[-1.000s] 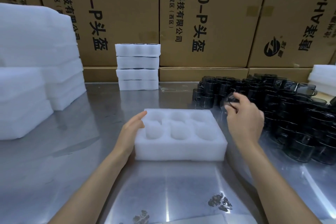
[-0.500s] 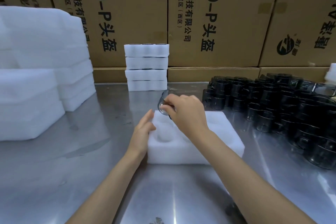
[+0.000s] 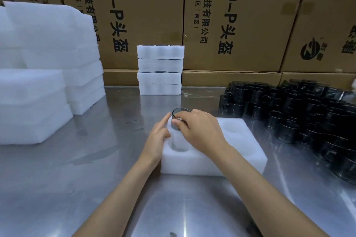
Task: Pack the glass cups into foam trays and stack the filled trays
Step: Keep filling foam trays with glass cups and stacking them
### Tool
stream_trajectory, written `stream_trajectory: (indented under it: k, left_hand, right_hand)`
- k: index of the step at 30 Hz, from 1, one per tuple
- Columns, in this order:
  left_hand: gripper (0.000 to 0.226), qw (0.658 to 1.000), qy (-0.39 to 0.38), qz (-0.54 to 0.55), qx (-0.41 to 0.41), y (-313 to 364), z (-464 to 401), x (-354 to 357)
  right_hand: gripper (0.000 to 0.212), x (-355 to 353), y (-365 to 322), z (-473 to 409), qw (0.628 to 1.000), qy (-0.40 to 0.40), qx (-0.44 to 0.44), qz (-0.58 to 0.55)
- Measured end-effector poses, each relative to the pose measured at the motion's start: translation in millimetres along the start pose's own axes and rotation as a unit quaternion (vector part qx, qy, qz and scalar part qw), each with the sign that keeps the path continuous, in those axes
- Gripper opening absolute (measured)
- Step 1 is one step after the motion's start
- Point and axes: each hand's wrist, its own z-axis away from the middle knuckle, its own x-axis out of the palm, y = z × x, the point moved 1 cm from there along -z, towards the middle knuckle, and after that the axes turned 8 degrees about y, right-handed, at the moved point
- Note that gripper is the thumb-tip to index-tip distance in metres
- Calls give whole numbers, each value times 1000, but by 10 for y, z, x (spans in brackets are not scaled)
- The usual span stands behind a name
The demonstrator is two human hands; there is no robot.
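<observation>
Cardboard boxes [image 3: 231,19] wall a shiny steel table [image 3: 57,179].

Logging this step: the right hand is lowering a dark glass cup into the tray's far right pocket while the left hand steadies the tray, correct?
Not quite. The head view shows the right hand lowering the glass cup into the far left pocket of the foam tray; the left hand does steady the tray's left edge.

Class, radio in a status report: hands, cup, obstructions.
Right hand grips glass cup over foam tray far-left pocket. Left hand steadies tray. Nothing blocking.
</observation>
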Motion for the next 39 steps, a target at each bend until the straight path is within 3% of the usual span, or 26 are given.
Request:
stream_trajectory:
  k: [7,10,12,14,16,21,24,27,31,35,39]
  left_hand:
    - [52,998,-47,-26,24,39,-3,-30]
    - [58,996,-50,-43,57,70,20,-86]
    - [65,986,-59,-96,121,96,42,-139]
    - [57,965,-87,-187,161,70,44,-180]
    - [49,952,-107,-247,148,28,37,-215]
    - [46,938,-100,-295,153,12,13,-211]
    - [46,954,-94,-249,141,-8,28,-207]
    - [44,973,-76,-171,137,5,70,-186]
    - [40,967,-63,-186,163,38,74,-181]
    - [41,951,-74,-208,216,84,102,-160]
    - [47,940,-83,-239,228,66,102,-139]
  right_hand:
    - [39,-135,61,12,986,58,90,-130]
    - [46,-142,177,40,982,-38,115,-147]
    - [50,-107,193,62,981,-123,97,-116]
    - [52,-61,172,72,976,-193,78,-69]
    - [51,-38,159,74,967,-239,76,-32]
    - [50,-48,149,75,961,-268,73,-15]
    - [51,-40,154,87,961,-265,74,-15]
    - [47,-47,155,86,969,-224,95,-45]
    - [37,-207,332,30,975,-39,188,-115]
    - [36,-453,853,100,928,117,347,-68]
    - [38,-485,1174,308,898,140,417,35]
